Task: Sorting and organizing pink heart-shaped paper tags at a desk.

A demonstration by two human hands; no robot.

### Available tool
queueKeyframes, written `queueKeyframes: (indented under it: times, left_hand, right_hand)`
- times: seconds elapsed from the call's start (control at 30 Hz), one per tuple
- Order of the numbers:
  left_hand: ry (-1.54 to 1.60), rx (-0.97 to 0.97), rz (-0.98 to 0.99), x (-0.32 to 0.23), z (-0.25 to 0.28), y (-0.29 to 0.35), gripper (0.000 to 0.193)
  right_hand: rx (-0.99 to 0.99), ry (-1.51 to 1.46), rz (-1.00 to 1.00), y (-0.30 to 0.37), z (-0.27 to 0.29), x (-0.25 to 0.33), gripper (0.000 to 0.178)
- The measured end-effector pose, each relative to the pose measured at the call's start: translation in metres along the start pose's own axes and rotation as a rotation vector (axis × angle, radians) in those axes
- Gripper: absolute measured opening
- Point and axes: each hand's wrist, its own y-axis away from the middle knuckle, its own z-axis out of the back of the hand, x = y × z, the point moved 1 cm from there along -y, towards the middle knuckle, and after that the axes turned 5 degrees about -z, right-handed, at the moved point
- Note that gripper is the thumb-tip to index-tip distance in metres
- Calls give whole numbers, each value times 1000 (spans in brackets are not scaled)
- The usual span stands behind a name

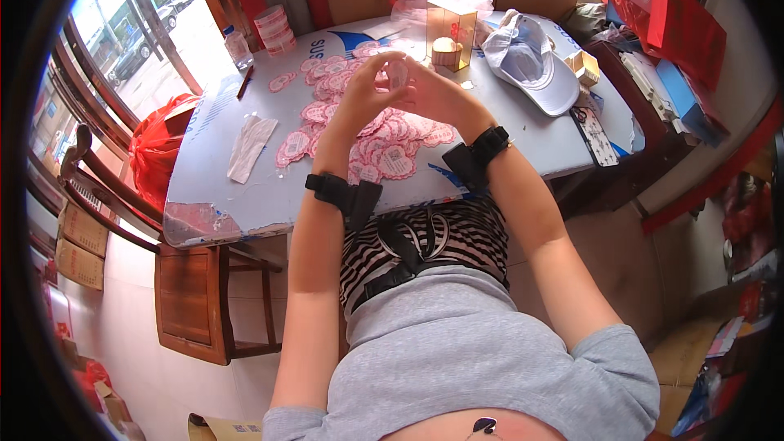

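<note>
Above the table, my left hand (365, 90) and my right hand (443, 96) meet with curved fingers. Between their fingertips is a small pale, see-through piece (398, 75), whose exact kind I cannot make out. Beneath the hands spreads a heap of pink, scallop-edged round paper labels (388, 155). Just beyond my right hand stands a clear box with gold edges (462, 28), holding a small cup-shaped, gold-and-cream item (446, 52).
On the table (212, 155) are a grey-white cap (531, 65), a patterned phone (594, 137), a folded tissue (251, 147), a brown pen (245, 82), a bottle (238, 47) and stacked pink-and-white rolls (275, 30). A wooden chair (192, 302) stands left.
</note>
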Motion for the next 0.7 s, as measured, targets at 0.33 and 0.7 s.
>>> queueKeyframes:
  times: [0.33, 0.7]
  left_hand:
    - [20, -29, -67, 0, -2, 0, 48]
    - [109, -20, 7, 5, -3, 0, 56]
  right_hand:
    - [78, 18, 36, 5, -3, 2, 43]
    - [129, -12, 84, 2, -3, 1, 43]
